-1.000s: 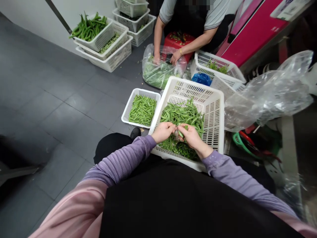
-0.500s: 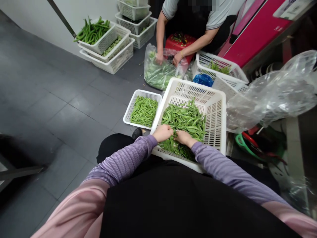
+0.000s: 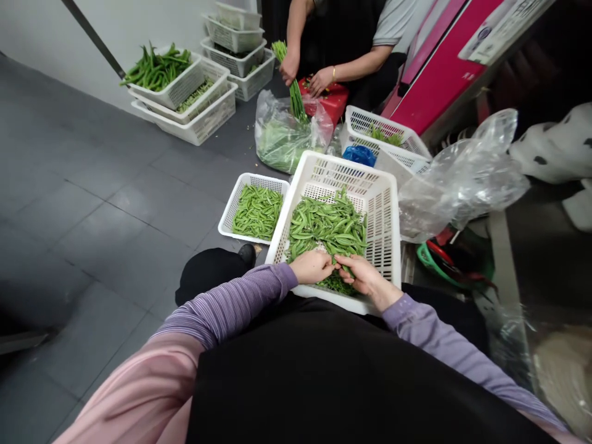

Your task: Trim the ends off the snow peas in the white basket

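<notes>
Close together over the near end of a large white basket (image 3: pixel 386 240) are my two hands. My left hand (image 3: pixel 313 266) is closed, its fingertips pinching at a green pea pod (image 3: pixel 336 261). Curled around pods from the other side, my right hand (image 3: pixel 362 275) meets the left at the fingertips. A heap of flat pea pods (image 3: pixel 327 223) fills the basket's middle, and darker green scraps (image 3: pixel 338 283) lie below my hands. Left of the big basket, a small white basket (image 3: pixel 226 227) holds many pods (image 3: pixel 259 213).
Across from me a co-worker's hand (image 3: pixel 290 65) grips long green stems (image 3: pixel 296 98) above a clear bag (image 3: pixel 277 145). Stacked baskets (image 3: pixel 203 129) with green peppers stand at the far left. Plastic sheeting (image 3: pixel 467 179) and a green-rimmed basin (image 3: pixel 428 265) lie to the right.
My hands have shifted nearer to me, and the right hand has turned to show more of its palm side. The co-worker has lifted a bunch of stems from the bag. The view has shifted slightly.
</notes>
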{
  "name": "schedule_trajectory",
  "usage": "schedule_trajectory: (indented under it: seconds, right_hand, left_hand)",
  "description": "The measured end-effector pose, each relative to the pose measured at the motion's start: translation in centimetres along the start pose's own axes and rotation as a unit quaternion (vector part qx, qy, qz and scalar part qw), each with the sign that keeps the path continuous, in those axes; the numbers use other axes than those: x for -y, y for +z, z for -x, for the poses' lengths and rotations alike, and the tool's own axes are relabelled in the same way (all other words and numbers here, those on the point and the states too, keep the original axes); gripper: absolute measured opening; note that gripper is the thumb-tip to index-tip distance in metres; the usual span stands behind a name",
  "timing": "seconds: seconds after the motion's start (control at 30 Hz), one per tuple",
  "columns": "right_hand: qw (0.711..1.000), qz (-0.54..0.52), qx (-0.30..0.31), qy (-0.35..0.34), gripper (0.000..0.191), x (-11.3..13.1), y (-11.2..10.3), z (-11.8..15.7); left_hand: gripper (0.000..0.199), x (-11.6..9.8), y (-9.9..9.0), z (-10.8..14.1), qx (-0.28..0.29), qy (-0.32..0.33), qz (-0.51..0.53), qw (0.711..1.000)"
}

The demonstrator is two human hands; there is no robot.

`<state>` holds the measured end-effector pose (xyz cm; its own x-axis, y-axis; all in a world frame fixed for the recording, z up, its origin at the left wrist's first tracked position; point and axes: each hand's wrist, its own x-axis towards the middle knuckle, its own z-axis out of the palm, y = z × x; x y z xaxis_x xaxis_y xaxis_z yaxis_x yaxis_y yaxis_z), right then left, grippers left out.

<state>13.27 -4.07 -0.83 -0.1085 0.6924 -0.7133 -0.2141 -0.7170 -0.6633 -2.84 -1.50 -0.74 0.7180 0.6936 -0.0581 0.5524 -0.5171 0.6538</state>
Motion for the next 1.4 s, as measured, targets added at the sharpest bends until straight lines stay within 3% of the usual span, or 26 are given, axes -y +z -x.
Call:
schedule_trajectory:
  seconds: [0.2,0.33,0.47,0.53,0.63,0.7,0.77,0.87,1.0,1.1,1.17,1.27,1.33,1.37,1.4]
  right_hand:
    - [0.999,-0.006,-0.016,-0.032,0.028,0.0,1.8,1.2]
    - [0.996,-0.008,-0.038,-0.075,0.030,-0.2,2.6,1.5]
    - [0.998,0.013,-0.001,-0.066,0.029,0.0,3.0,2.0]
    - [0.998,0.026,0.041,-0.041,0.028,0.2,2.7,2.5]
    - [0.994,0.024,0.104,-0.018,0.026,0.6,1.5,3.2]
    - [0.992,0.010,0.129,-0.006,0.023,0.7,0.5,3.5]
    - [0.989,-0.004,0.144,0.015,0.021,0.8,-0.4,3.7]
    - [0.985,-0.023,0.160,0.053,0.020,0.8,-1.2,3.6]
    - [0.980,-0.018,0.178,0.082,0.020,0.8,-1.7,3.2]
    - [0.972,0.103,0.197,0.075,0.022,1.7,-2.1,2.6]
    - [0.945,0.263,0.193,0.032,0.026,3.0,-1.9,1.9]
    - [0.845,0.481,0.223,-0.064,0.029,5.1,-0.5,0.9]
    - [0.791,0.541,0.268,-0.103,0.028,6.0,0.7,0.3]
    - [0.786,0.540,0.277,-0.117,0.028,6.2,1.3,0.1]
    - [0.801,0.517,0.271,-0.132,0.027,6.2,1.8,-0.1]
  left_hand:
    - [0.026,0.1,-0.3,0.6,-0.034,0.049,-0.033,0.998]
    - [0.025,-0.3,-0.4,1.1,-0.050,0.036,-0.041,0.997]
    - [0.021,-0.2,-0.5,1.4,-0.045,0.017,-0.048,0.998]
    - [0.022,0.6,-1.0,1.1,-0.054,-0.026,-0.052,0.997]
    - [0.025,2.6,-2.0,0.5,-0.095,-0.160,-0.060,0.981]
    - [0.025,3.5,-2.5,0.1,-0.117,-0.197,-0.064,0.971]
    - [0.025,3.5,-2.5,0.1,-0.129,-0.158,-0.072,0.976]
    - [0.032,2.1,-1.9,0.5,-0.117,-0.048,-0.100,0.987]
    - [0.032,0.2,-1.6,0.9,-0.043,0.054,-0.164,0.984]
    - [0.026,0.1,-1.9,0.8,0.022,0.089,-0.191,0.977]
    - [0.023,0.3,-2.1,0.7,0.078,0.108,-0.190,0.973]
    - [0.020,0.6,-2.6,0.5,0.146,0.123,-0.119,0.974]
    - [0.017,0.9,-3.2,0.2,0.173,0.109,-0.003,0.979]
    - [0.016,1.1,-3.6,0.1,0.176,0.088,0.071,0.978]
    - [0.017,1.3,-4.0,0.0,0.165,0.056,0.150,0.973]
